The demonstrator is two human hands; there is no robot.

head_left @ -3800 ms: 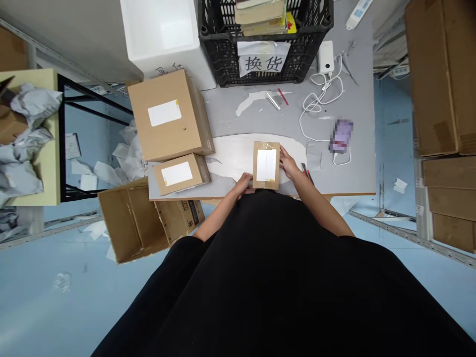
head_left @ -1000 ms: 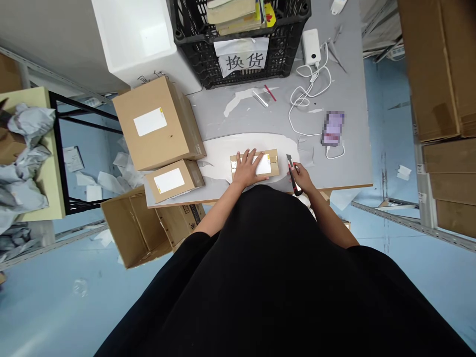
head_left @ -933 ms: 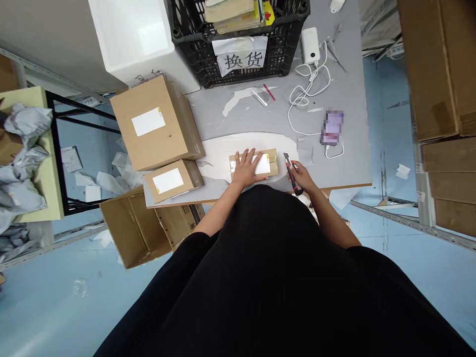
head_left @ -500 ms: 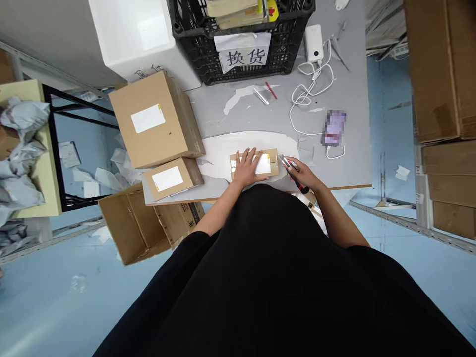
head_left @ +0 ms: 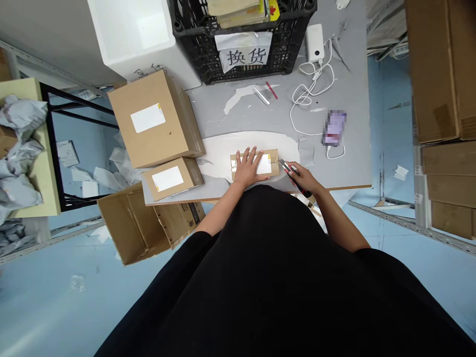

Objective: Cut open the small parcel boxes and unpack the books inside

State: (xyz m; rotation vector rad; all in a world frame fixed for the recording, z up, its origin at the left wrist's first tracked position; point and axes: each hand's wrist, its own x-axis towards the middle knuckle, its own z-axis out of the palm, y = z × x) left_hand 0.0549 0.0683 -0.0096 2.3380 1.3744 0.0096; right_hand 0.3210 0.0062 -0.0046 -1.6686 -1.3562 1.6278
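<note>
A small cardboard box (head_left: 274,169) with a white label lies on the work table near its front edge. My left hand (head_left: 247,169) rests flat on top of it, fingers spread over the label. In my right hand (head_left: 306,179) is a utility knife (head_left: 291,173) with a red and black handle. Its blade end points at the box's right end; whether the tip touches the cardboard I cannot tell. Under the box, a white worn patch (head_left: 215,148) marks the grey table top.
Two labelled cartons, one large (head_left: 148,141) and one small (head_left: 167,179), stand at the left. Behind are a black crate (head_left: 245,74) and a white bin (head_left: 148,59). A phone (head_left: 335,128) with a white cable lies right. An open carton (head_left: 130,223) sits below the table's left edge.
My right hand and the utility knife have shifted slightly downward, and the knife's angle has changed a little. My left hand and the small box stay in place.
</note>
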